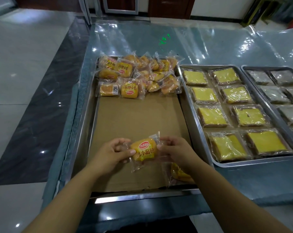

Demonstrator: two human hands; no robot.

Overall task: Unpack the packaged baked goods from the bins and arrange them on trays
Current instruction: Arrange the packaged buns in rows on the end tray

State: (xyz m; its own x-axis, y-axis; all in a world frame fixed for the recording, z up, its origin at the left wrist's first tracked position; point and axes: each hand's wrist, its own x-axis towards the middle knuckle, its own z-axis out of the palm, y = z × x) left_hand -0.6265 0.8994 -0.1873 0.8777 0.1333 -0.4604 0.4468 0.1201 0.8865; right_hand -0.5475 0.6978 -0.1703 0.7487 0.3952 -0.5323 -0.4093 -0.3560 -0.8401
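Observation:
A small golden bun in a clear wrapper with a red label [144, 151] is held over the near part of a steel tray [85, 118] lined with brown cardboard [135, 118]. My left hand [113, 153] pinches the wrapper's left end and my right hand [174, 148] pinches its right end. Several more wrapped buns [135, 76] lie in a loose heap at the tray's far end. Another wrapped bun [179, 174] lies on the cardboard under my right forearm, partly hidden.
To the right stands a second steel tray [191, 105] with several wrapped yellow cake slices [211, 116] in two columns. A third tray [260, 91] of grey wrapped slices is at the far right. Clear plastic sheeting [159, 39] covers the table beyond. Tiled floor lies to the left.

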